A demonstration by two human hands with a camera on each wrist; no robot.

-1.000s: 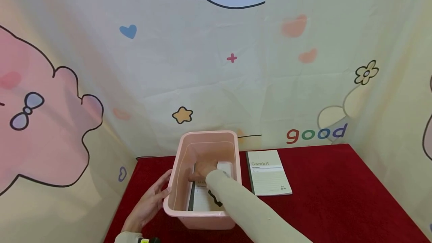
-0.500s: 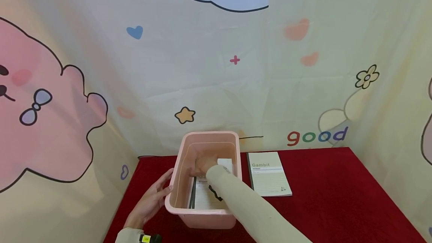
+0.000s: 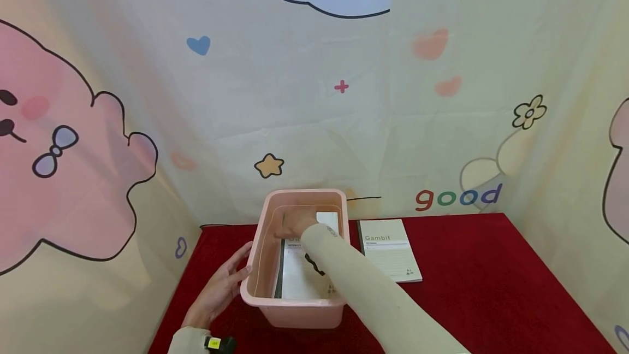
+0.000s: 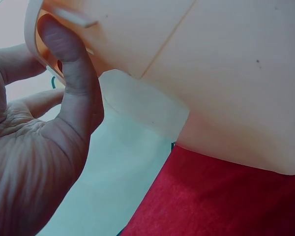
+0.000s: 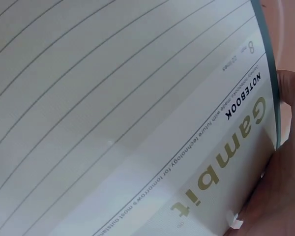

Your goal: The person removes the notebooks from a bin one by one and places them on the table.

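Observation:
A pink plastic bin (image 3: 301, 316) stands on the red cloth in the head view. My left hand (image 3: 218, 288) grips its left rim; in the left wrist view the thumb (image 4: 71, 64) lies bent against the bin's wall below the lip. Inside the bin, my right hand (image 3: 297, 224) holds a white Gambit notebook (image 3: 297, 277) by its top end, with the dark spine to the left. Seen from the right wrist, the notebook's cover (image 5: 113, 123) bows slightly and the fingers (image 5: 270, 196) grip it at the spine corner. The forearm covers part of the notebook's right side.
Another Gambit notebook (image 3: 390, 255) lies flat on the red cloth (image 3: 472, 288) to the right of the bin. Behind the bin hangs a printed curtain (image 3: 295, 97), close to the table's back edge. The right sleeve (image 3: 373, 299) crosses over the bin's right rim.
My right hand has moved up and away inside the bin with the notebook, and more of its cover shows. The left hand keeps its hold on the rim.

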